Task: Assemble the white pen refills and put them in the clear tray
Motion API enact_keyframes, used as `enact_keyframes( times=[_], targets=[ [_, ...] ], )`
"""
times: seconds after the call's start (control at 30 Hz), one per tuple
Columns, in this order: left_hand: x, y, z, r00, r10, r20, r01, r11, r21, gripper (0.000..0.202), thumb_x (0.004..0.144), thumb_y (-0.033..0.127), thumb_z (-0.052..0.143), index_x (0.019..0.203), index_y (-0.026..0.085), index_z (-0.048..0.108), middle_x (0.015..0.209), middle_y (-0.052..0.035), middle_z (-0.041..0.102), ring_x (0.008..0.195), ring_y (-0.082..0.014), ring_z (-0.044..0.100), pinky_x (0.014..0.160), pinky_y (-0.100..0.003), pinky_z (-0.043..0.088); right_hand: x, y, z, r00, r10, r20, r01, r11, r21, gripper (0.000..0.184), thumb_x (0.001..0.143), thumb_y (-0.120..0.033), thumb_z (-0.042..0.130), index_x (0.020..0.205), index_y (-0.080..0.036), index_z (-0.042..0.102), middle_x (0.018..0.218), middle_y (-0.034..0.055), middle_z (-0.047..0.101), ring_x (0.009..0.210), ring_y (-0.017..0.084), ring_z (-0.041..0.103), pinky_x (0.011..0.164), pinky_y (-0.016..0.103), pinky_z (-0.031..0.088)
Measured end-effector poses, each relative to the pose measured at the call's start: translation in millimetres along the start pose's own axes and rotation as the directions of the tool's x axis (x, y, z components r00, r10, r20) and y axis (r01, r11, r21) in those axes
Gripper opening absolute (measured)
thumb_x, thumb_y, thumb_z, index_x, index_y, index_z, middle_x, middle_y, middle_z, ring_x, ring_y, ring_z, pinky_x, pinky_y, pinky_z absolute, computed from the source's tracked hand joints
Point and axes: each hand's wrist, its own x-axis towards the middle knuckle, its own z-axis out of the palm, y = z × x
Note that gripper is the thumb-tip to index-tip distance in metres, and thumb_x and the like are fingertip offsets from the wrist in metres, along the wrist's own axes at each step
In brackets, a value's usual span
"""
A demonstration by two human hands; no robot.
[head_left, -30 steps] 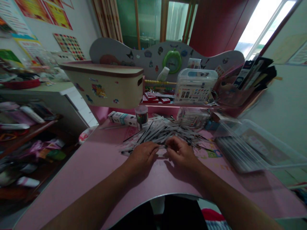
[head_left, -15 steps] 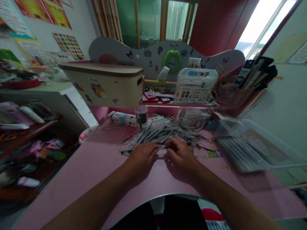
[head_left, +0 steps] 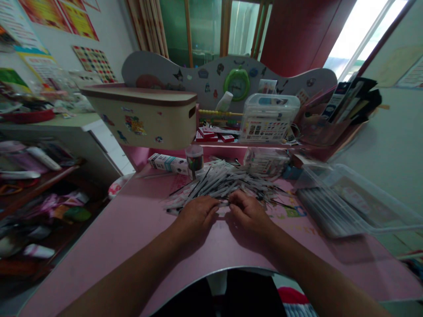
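My left hand (head_left: 199, 215) and my right hand (head_left: 248, 215) meet at the near edge of a heap of slim pen refills (head_left: 221, 180), whitish and grey with some dark ones. Pinched between the fingertips of both hands is one short visible length of a pen refill (head_left: 224, 204), held level just above the pink desk (head_left: 211, 251). Its ends are hidden by my fingers. Behind the heap stands a clear plastic cup (head_left: 194, 161) with dark contents.
A lidless clear plastic box (head_left: 380, 222) lies at the right with a stack of slim grey sticks (head_left: 330, 213). A long printed carton (head_left: 168, 163) and a clear case (head_left: 267, 160) sit behind the heap. A cream bin (head_left: 142, 121) stands on the shelf above.
Almost nothing differs. Both hands keep the same pinch at the same spot, with only a very slight shift of the fingers.
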Motion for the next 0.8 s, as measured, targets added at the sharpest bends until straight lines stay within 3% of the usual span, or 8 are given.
enact_keyframes(
  times=[0.23, 0.33, 0.47, 0.6, 0.8],
  targets=[
    [0.4, 2.4, -1.2, 1.000, -0.007, 0.016, 0.007, 1.000, 0.002, 0.022, 0.098, 0.019, 0.049, 0.102, 0.018, 0.071, 0.103, -0.0087, 0.072, 0.097, -0.0234, 0.063, 0.087, -0.037, 0.046, 4.7, 2.7, -1.2, 0.998, -0.054, -0.021, 0.053, 0.997, -0.049, 0.025, 0.097, -0.022, 0.044, 0.074, -0.020, 0.054, 0.071, -0.0007, 0.057, 0.068, 0.014, 0.051, 0.066, 0.027, 0.035],
    [0.9, 2.5, -1.8, 1.000, -0.011, 0.007, 0.011, 1.000, -0.005, 0.023, 0.098, 0.018, 0.048, 0.102, 0.019, 0.071, 0.102, -0.0077, 0.071, 0.096, -0.0226, 0.063, 0.088, -0.037, 0.046, 5.9, 6.8, -2.6, 0.991, -0.003, -0.137, 0.003, 1.000, -0.004, 0.025, 0.099, -0.028, 0.044, 0.081, -0.021, 0.060, 0.069, -0.0010, 0.056, 0.066, 0.015, 0.052, 0.064, 0.027, 0.036],
    [0.9, 1.9, -2.7, 0.999, -0.013, -0.030, 0.013, 1.000, -0.017, 0.021, 0.097, 0.018, 0.049, 0.099, 0.019, 0.070, 0.098, -0.0072, 0.070, 0.094, -0.0222, 0.062, 0.088, -0.038, 0.046, 10.0, 15.1, -10.9, 0.931, 0.097, -0.351, -0.087, 0.995, 0.042, 0.022, 0.096, -0.032, 0.046, 0.095, -0.021, 0.065, 0.073, -0.0008, 0.059, 0.068, 0.017, 0.054, 0.064, 0.028, 0.038],
    [2.2, 0.7, -4.2, 0.994, 0.008, -0.106, -0.015, 0.998, -0.067, 0.023, 0.097, 0.018, 0.047, 0.094, 0.018, 0.070, 0.098, -0.0071, 0.066, 0.094, -0.0215, 0.059, 0.090, -0.038, 0.047, 17.7, 28.9, -25.0, 0.879, 0.039, -0.476, -0.077, 0.995, -0.062, 0.018, 0.091, -0.029, 0.049, 0.095, -0.019, 0.064, 0.087, 0.0046, 0.066, 0.083, 0.021, 0.060, 0.076, 0.032, 0.043],
    [6.8, -4.8, -10.4, 0.941, -0.124, -0.314, 0.049, 0.970, -0.239, 0.021, 0.093, 0.027, 0.054, 0.094, 0.019, 0.073, 0.096, -0.0064, 0.063, 0.093, -0.0212, 0.059, 0.086, -0.037, 0.049, 21.9, 40.5, -29.4, 0.916, -0.086, -0.391, -0.062, 0.935, -0.349, 0.016, 0.084, -0.015, 0.050, 0.084, -0.018, 0.066, 0.090, 0.0094, 0.063, 0.089, 0.024, 0.058, 0.084, 0.037, 0.043]
  ],
)
